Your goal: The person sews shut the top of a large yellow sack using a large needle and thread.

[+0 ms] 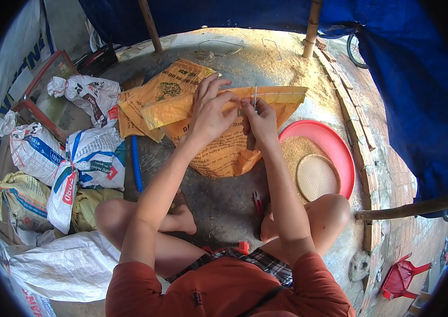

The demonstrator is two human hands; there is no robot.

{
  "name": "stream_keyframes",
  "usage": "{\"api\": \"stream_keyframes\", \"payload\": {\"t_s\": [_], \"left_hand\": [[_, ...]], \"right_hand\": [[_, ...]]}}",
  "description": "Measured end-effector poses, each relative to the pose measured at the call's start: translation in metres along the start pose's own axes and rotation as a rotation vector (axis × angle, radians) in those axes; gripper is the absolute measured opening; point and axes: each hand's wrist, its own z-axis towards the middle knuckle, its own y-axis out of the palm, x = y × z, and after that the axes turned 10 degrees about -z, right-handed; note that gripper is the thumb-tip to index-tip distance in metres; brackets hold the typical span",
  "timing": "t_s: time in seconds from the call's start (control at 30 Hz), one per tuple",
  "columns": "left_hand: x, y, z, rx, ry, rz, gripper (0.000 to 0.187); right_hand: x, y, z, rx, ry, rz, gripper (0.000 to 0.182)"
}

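An orange woven sack with printed lettering hangs in front of me, its hemmed top edge running across at chest height. My left hand pinches this edge near the middle, thumb and index finger together, the other fingers raised. Right beside it, my right hand is closed around a thin metal tool whose slim tip points up past the hem; most of it is hidden in the fingers. A pale stitch line shows along the hem. Another orange sack lies behind on the ground.
Full tied sacks are piled at my left, by a red-framed glass box. On the right stands a pink tray of grain with a round sieve. Red-handled pliers and a blue tube lie on the floor.
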Motion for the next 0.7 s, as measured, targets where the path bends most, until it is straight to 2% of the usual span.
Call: {"api": "stream_keyframes", "payload": {"t_s": [0.13, 0.27, 0.37, 0.43, 0.53, 0.7], "left_hand": [[0.0, 0.004, -0.001, 0.019, 0.021, 0.058, 0.013], [-0.004, 0.009, -0.003, 0.047, 0.027, 0.101, 0.011], [-0.007, 0.009, -0.002, 0.07, 0.0, 0.046, 0.009], [-0.008, 0.008, -0.001, 0.08, -0.019, 0.013, 0.008], [-0.007, 0.005, -0.001, 0.063, -0.022, 0.009, 0.008], [-0.002, 0.005, -0.001, 0.03, -0.006, 0.005, 0.008]], "right_hand": [[-0.002, 0.0, 0.001, -0.053, 0.099, 0.104, 0.017], [-0.001, -0.001, 0.0, -0.098, 0.089, 0.124, 0.018], [0.003, -0.003, 0.001, 0.015, 0.006, -0.047, 0.019], [0.016, -0.005, 0.007, 0.25, -0.202, -0.433, 0.019], [0.011, -0.004, 0.003, 0.315, -0.224, -0.587, 0.02], [0.017, -0.005, 0.004, 0.347, -0.217, -0.645, 0.017]]}}
